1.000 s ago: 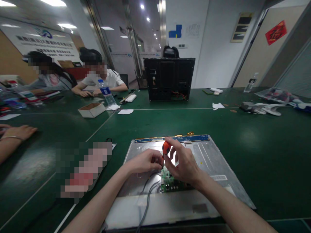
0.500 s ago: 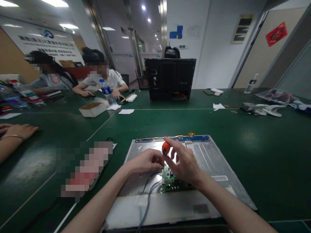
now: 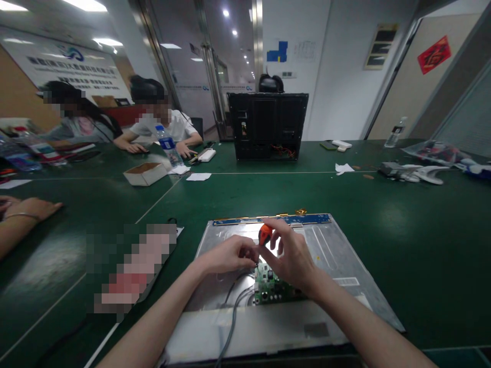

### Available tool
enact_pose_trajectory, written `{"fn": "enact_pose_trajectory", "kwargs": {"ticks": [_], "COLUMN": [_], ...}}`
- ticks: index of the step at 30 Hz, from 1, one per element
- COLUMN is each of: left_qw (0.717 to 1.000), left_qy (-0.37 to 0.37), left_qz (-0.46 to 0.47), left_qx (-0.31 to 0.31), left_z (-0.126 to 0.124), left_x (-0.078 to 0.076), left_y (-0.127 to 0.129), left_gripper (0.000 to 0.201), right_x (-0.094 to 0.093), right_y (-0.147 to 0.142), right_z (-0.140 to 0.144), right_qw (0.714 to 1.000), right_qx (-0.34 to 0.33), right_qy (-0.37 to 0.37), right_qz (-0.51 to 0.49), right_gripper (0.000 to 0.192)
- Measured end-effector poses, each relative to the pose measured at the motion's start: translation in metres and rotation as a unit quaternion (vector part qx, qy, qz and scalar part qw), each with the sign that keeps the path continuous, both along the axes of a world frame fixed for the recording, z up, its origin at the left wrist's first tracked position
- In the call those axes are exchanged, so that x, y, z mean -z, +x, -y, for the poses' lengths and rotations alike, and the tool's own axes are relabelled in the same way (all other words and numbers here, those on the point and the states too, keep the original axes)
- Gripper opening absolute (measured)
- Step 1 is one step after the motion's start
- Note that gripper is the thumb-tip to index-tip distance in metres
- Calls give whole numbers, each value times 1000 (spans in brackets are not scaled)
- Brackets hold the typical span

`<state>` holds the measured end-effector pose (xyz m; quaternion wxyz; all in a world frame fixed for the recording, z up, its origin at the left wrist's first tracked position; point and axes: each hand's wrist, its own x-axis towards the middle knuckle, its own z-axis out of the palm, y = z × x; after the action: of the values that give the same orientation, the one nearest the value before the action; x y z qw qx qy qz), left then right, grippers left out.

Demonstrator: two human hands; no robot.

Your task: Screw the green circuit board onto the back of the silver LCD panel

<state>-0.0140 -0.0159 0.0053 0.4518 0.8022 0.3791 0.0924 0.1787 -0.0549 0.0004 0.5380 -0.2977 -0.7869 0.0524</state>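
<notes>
My right hand (image 3: 293, 253) grips a screwdriver (image 3: 264, 234) by its orange and black handle, which stands nearly upright with a slight tilt. The shaft runs down between my hands and is mostly hidden. My left hand (image 3: 237, 253) is closed in a pinch low by the shaft, and what the fingertips hold cannot be made out. Under both hands lies a green circuit board (image 3: 268, 290), partly covered by my right hand. It sits on the silvery back of a flat display panel (image 3: 345, 255). Grey cables (image 3: 235, 319) run from the board's left side toward me.
Left of the panel lies a blurred-out flat object (image 3: 134, 271). Another person's hand (image 3: 32, 214) rests at the left edge. Beyond are a small open box (image 3: 146, 174), a water bottle (image 3: 168, 145) and a black monitor casing (image 3: 268, 125). White gloves (image 3: 412, 173) lie far right.
The screwdriver handle has turned and tipped slightly to the right, with my right fingers shifting along with it. My left hand stays in place.
</notes>
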Motion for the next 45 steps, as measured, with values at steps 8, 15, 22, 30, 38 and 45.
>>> {"fn": "enact_pose_trajectory", "kwargs": {"ticks": [8, 15, 22, 30, 38, 45], "left_qw": [1000, 1000, 1000, 1000, 1000, 1000], "left_qy": [9, 3, 13, 4, 22, 20], "left_qz": [4, 17, 17, 24, 15, 15], "left_qx": [-1, 5, 5, 2, 10, -6], "left_z": [0, -2, 1, 0, 0, 2], "left_x": [1, 5, 1, 5, 4, 1], "left_y": [0, -1, 0, 1, -1, 1], "left_gripper": [8, 13, 6, 9, 6, 11], "right_x": [-4, 2, -1, 3, 1, -2], "right_y": [0, 0, 0, -1, -1, -1], "right_z": [2, 2, 0, 1, 0, 3], "right_qw": [1000, 1000, 1000, 1000, 1000, 1000], "right_qx": [-1, 2, 3, 4, 2, -9], "right_qy": [8, -2, 1, 1, -5, -4], "right_qz": [24, 19, 30, 24, 10, 26], "right_gripper": [47, 54, 44, 53, 50, 48]}}
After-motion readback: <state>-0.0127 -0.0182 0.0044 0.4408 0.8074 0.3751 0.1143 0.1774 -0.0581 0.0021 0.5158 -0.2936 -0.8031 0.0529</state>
